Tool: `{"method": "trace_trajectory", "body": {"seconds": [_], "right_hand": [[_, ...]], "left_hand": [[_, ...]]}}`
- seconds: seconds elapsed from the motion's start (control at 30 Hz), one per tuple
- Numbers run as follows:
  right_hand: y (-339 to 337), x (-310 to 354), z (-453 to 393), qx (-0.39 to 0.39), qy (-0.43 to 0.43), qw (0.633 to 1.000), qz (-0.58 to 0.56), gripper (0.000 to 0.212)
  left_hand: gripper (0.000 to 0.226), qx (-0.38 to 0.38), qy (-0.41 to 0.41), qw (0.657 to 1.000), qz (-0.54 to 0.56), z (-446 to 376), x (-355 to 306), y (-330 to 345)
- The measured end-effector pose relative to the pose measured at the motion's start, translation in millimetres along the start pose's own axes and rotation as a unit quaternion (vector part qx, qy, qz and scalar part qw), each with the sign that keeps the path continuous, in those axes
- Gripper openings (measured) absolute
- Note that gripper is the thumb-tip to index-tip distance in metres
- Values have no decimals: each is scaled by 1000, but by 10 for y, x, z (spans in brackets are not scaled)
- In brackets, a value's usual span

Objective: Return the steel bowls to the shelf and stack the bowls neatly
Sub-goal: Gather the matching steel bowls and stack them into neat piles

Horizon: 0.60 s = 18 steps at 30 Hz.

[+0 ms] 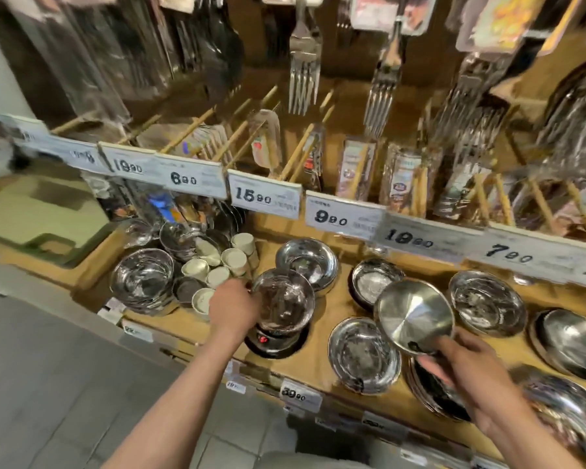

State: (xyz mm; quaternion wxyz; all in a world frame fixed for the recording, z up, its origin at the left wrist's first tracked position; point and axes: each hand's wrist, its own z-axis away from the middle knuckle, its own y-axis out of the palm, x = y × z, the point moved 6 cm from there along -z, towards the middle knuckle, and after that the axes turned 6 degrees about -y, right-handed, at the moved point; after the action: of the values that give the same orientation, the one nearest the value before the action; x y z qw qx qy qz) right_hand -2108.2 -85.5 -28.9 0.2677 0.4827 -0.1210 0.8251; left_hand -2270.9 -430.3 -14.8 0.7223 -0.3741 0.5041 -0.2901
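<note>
Left hand [232, 308] grips the rim of a steel bowl [282, 301] sitting upright on top of a bowl stack [274, 343] at the front of the wooden shelf [322, 363]; its fingers curl around the bowl's left edge. Right hand [471, 377] holds a second bowl [415, 316] tilted, underside facing the camera, above the stacks to the right, fingers pinching its lower rim. More steel bowls [487, 301] sit along the shelf under the price tags [342, 216].

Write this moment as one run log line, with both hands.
left hand: grips bowl on stack | right hand: holds tilted bowl above shelf | stacking: in progress
</note>
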Motion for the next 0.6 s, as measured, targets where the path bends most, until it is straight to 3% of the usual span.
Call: {"method": "trace_trajectory", "body": {"seconds": [0.23, 0.5, 0.6], "right_hand": [[113, 75, 0, 16, 7, 999, -39, 24], [30, 190, 22, 15, 13, 999, -42, 17], [-73, 203, 20, 9, 13, 1000, -26, 16]], "left_hand": [[14, -35, 22, 999, -2, -260, -215, -118], [21, 37, -11, 999, 0, -778, -707, 337], [28, 42, -12, 998, -51, -851, -719, 484]]}}
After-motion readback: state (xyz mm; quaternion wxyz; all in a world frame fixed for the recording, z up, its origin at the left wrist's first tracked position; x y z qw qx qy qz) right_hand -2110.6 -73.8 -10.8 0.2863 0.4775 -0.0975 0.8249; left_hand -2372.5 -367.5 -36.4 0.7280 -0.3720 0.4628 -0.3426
